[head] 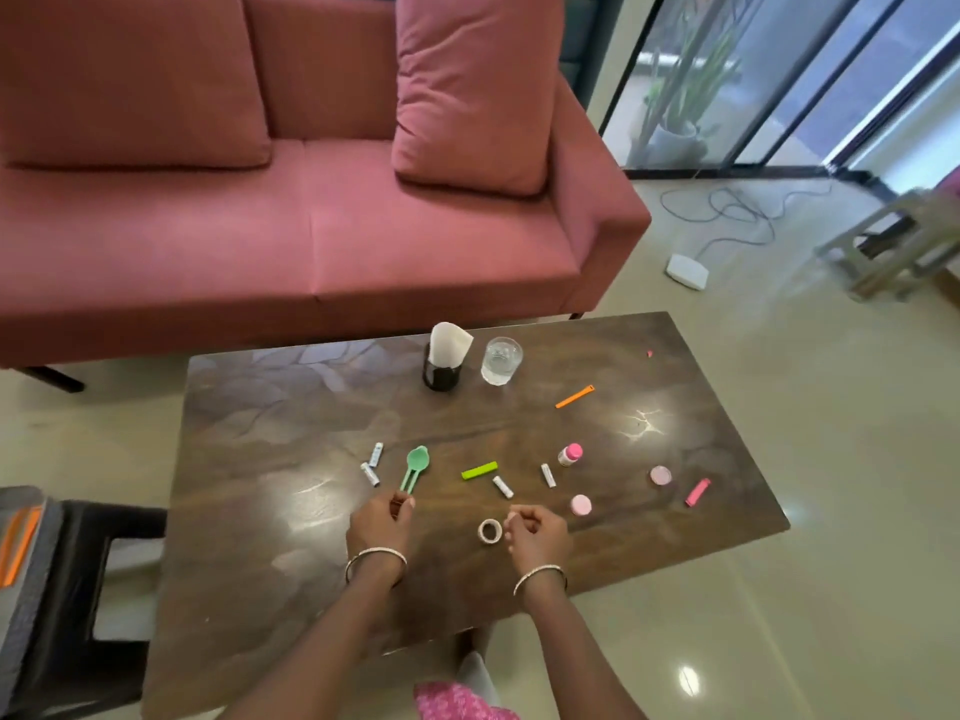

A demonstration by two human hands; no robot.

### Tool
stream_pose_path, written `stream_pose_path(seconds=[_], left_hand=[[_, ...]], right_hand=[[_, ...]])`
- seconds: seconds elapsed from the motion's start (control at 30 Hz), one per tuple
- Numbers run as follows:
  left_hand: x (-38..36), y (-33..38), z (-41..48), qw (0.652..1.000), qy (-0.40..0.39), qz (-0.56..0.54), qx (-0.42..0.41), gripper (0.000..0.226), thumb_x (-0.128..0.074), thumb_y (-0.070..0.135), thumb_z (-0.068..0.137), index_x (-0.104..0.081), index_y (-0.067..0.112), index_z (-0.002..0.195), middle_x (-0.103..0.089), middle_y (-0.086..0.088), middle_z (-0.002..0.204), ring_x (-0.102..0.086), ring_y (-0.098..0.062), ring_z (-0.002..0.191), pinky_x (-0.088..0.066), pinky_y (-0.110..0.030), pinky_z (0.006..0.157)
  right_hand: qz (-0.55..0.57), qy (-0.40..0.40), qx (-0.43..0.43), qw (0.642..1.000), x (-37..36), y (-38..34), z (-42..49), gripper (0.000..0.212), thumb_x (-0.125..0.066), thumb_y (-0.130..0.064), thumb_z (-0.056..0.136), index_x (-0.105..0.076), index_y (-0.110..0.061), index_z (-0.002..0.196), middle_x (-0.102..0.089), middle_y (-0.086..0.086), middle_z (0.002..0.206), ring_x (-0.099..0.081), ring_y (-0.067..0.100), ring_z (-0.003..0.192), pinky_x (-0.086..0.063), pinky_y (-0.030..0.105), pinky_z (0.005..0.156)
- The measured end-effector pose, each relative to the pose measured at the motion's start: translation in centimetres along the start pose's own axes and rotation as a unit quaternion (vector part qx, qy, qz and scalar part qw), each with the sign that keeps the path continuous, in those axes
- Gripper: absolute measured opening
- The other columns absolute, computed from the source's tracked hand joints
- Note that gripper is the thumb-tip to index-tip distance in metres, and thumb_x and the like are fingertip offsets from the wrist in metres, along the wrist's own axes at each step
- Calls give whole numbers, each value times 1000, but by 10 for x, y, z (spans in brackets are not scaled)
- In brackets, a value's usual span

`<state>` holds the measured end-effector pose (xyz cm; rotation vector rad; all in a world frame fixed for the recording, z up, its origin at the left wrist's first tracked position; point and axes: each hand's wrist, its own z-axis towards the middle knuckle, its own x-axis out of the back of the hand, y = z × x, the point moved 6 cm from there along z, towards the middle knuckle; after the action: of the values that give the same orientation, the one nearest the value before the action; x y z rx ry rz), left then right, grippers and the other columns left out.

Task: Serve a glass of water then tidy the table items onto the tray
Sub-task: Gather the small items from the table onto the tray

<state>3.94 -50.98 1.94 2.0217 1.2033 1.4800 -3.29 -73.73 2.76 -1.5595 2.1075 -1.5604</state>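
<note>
The left hand point(382, 522) pinches the green spoon's point(415, 467) handle; the right hand point(535, 532) curls beside the tape roll point(489, 531).

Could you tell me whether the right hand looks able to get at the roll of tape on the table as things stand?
Probably yes. The right hand hovers just beside the roll of tape, which lies flat on the table with nothing between them. Its fingers are curled, so it would need to open first.
</note>
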Motion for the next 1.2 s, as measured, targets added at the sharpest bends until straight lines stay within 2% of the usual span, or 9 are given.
stream_pose_path(seconds=[0.07,0.13,0.23,0.47,0.67,0.8,0.93,1.07,1.2], left_hand=[[-26,24,10,1000,-7,12,-2,4,-67,25,84,-70,23,82,-74,-2,82,-68,-27,83,-51,-33,72],[-50,46,18,1000,-17,22,-4,5,-67,25,85,-69,23,81,-73,-2,81,-68,-27,82,-50,-33,71],[-92,80,39,999,-27,37,-5,4,-68,24,84,-70,23,82,-73,-2,80,-68,-26,82,-44,-28,67],[-181,150,88,993,-73,90,-22,6,-65,25,84,-69,23,81,-72,0,76,-68,-25,79,-45,-28,65],[-266,191,136,976,-135,163,-56,9,-59,25,86,-68,25,84,-70,4,77,-66,-21,80,-38,-23,63],[-319,197,164,958,-179,210,-75,6,-59,28,88,-65,26,88,-71,1,85,-67,-23,85,-48,-27,70],[-362,195,184,938,-211,262,-88,17,-58,30,90,-66,21,102,-71,-7,99,-65,-30,96,-52,-35,80],[-393,194,195,922,-217,301,-109,28,-58,32,91,-55,16,114,-65,-13,110,-61,-37,104,-50,-40,82],[-408,198,200,910,-199,337,-134,33,-60,31,91,-51,14,118,-57,-14,120,-58,-39,108,-49,-46,83]], right_hand=[[9,-1,-10,1000,15,-6,34,18,-64,-4,82,-69,-20,75,-72,8,69,-69,30,68,-58,48,74],[17,-2,-8,1000,29,-13,62,21,-63,-2,83,-68,-20,73,-70,3,63,-65,19,57,-57,39,65],[20,-3,-20,1000,48,-18,110,18,-62,-2,82,-70,-17,74,-71,5,62,-63,17,54,-55,34,59],[21,5,-70,997,90,-3,207,21,-61,-3,82,-70,-18,71,-70,3,61,-63,18,54,-58,44,67],[23,42,-110,993,124,28,274,21,-61,-2,83,-71,-19,75,-72,4,66,-65,18,56,-58,42,69],[16,68,-128,989,140,56,305,17,-63,-5,86,-72,-19,80,-73,0,68,-69,14,59,-61,38,68],[24,88,-132,987,146,80,324,22,-64,-5,87,-71,-22,74,-72,-1,66,-70,16,60,-59,35,62],[16,87,-131,987,145,99,333,18,-62,-7,85,-72,-21,81,-73,4,71,-70,25,67,-57,41,70],[-21,181,-136,974,167,109,334,16,-65,-9,85,-73,-23,84,-73,0,79,-69,21,75,-53,34,72]])
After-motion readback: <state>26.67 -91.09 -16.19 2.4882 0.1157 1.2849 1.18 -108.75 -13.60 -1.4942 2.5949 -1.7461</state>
